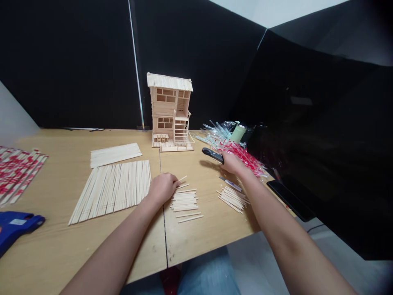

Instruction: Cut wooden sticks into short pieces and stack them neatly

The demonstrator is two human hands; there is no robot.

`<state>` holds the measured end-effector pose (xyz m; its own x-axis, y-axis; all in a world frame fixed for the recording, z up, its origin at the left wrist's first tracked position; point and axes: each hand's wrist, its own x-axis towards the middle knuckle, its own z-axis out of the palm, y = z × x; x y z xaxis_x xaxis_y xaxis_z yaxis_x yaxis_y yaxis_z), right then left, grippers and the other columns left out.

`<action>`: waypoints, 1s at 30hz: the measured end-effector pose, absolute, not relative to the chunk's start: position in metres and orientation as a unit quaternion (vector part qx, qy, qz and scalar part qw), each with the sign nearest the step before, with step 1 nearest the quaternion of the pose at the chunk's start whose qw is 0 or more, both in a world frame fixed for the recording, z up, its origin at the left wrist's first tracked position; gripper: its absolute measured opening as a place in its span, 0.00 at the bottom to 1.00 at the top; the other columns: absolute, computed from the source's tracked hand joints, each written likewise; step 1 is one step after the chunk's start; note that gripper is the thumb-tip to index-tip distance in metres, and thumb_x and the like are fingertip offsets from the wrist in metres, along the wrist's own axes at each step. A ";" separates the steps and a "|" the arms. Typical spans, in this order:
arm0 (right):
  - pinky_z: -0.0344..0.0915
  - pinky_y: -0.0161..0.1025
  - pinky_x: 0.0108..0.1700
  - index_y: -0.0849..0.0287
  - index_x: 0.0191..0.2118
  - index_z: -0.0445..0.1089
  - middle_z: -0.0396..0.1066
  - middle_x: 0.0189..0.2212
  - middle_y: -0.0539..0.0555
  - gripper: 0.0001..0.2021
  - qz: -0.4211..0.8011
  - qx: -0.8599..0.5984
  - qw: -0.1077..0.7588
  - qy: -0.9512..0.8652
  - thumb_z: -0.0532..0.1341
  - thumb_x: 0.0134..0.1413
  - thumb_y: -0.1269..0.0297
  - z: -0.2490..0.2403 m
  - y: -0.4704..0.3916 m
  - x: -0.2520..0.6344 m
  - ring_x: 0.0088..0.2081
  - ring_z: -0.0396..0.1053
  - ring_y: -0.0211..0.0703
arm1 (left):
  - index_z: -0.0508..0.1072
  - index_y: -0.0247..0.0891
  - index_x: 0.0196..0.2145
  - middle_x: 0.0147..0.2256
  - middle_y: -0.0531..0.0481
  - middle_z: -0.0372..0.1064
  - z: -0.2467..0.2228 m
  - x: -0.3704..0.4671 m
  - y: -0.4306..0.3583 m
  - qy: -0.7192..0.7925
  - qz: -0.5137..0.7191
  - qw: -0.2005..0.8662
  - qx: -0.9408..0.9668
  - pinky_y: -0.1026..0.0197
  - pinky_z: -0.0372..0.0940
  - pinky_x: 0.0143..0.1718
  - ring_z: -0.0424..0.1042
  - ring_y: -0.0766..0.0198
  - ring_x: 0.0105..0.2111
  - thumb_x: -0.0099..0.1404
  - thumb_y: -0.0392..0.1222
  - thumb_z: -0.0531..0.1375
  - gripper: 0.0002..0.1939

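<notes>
My left hand (162,186) is closed, pinching a short thin wooden stick (183,178) at the fingertips, just above a row of cut short sticks (184,201) on the table. Farther right, my right hand (232,162) is wrapped round a tool with a black handle (212,155); its working end is hidden. A second small pile of short sticks (233,199) lies below my right forearm, with a slim white-and-dark cutter (233,184) beside it. At the back of the table stands a two-storey model house (170,112) made of thin sticks.
A wide sheet of long sticks (113,188) and a smaller panel (116,155) lie left. Red-patterned sticks (18,174) and a blue tool (18,229) are at the far left. Plastic-wrapped red packs (245,157), a green cylinder (238,133) and a black phone-like slab (290,200) sit right.
</notes>
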<state>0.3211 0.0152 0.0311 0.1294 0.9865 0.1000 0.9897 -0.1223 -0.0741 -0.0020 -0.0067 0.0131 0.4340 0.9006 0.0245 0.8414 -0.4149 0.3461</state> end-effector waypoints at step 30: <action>0.64 0.37 0.34 0.54 0.36 0.60 0.65 0.28 0.47 0.08 0.227 -0.449 0.569 -0.650 0.60 0.48 0.66 0.010 0.001 0.155 0.28 0.64 0.38 | 0.83 0.39 0.35 0.32 0.51 0.81 -0.007 -0.007 0.012 0.467 0.303 0.338 0.759 0.62 0.63 0.35 0.75 0.61 0.31 0.61 0.42 0.62 0.10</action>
<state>0.1551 0.0013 0.0101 0.0511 0.8422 0.5368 0.3262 0.4939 -0.8060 -0.0065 0.0119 -0.0073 0.3810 0.9132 0.1447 0.5042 -0.3364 0.7954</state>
